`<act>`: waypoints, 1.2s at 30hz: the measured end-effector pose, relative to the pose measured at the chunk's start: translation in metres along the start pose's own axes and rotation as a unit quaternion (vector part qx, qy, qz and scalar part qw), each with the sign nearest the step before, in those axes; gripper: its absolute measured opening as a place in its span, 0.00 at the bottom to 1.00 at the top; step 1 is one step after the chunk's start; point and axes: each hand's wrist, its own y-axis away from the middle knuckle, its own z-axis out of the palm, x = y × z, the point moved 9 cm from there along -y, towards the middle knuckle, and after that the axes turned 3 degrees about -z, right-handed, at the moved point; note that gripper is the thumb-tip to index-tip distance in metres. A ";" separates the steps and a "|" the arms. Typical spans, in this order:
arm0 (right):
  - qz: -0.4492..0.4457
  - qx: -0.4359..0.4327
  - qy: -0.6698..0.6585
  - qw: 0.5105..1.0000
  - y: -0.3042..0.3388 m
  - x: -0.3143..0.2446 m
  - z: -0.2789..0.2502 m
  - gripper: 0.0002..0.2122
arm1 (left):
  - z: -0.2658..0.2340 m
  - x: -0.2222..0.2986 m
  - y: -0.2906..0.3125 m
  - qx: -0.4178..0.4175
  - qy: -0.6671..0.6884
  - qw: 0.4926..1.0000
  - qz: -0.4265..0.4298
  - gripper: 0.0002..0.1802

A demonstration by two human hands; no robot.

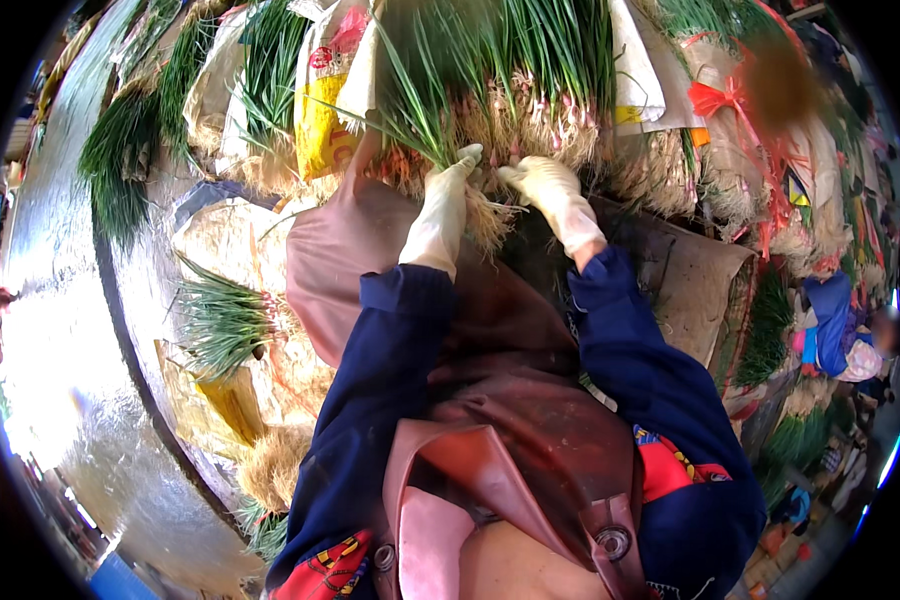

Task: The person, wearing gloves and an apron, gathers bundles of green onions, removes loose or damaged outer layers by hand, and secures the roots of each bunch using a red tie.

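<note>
My left hand (pixel 444 205), in a pale glove, is closed round a small bunch of spring onions (pixel 422 125). Their green leaves point up and to the left, and pale stringy roots (pixel 489 218) hang out on the right side of the fist. My right hand (pixel 553 197), gloved too, is just to the right with its fingers curled together against the roots of a wide row of spring onions (pixel 560 60). What those fingers grip, if anything, is too small to make out. Pinkish-white bulbs (pixel 560 108) show along that row, just beyond my hands.
A brown apron (pixel 500 400) covers my lap. On the left lie a loose bunch of spring onions (pixel 228 322) on sacking and a yellow-and-white sack (pixel 322 125). Sack-wrapped bundles tied with red ribbon (pixel 715 98) stand at the right. Wet floor (pixel 80 210) stretches along the left.
</note>
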 end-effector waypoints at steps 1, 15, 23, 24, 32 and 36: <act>-0.011 -0.022 -0.032 0.999 -0.013 0.001 0.022 0.20 | 0.000 -0.001 0.000 0.006 -0.029 1.000 -0.001 0.14; 0.095 0.061 -0.039 0.993 0.005 0.017 -0.039 0.25 | 0.015 0.006 0.015 -0.028 0.013 1.000 0.003 0.12; 0.035 0.102 -0.104 0.989 0.003 -0.006 -0.007 0.16 | 0.001 0.003 0.008 0.044 -0.059 0.997 -0.012 0.14; 0.082 0.110 -0.116 0.984 0.009 0.004 -0.019 0.18 | 0.001 0.005 0.014 0.059 -0.086 0.994 -0.019 0.14; 0.028 0.025 0.024 0.999 0.012 -0.032 0.009 0.12 | -0.009 0.004 0.007 0.059 -0.116 0.991 0.009 0.12; -0.135 0.090 0.032 0.986 0.047 -0.058 -0.002 0.09 | 0.005 0.005 0.019 0.009 -0.104 0.994 -0.021 0.13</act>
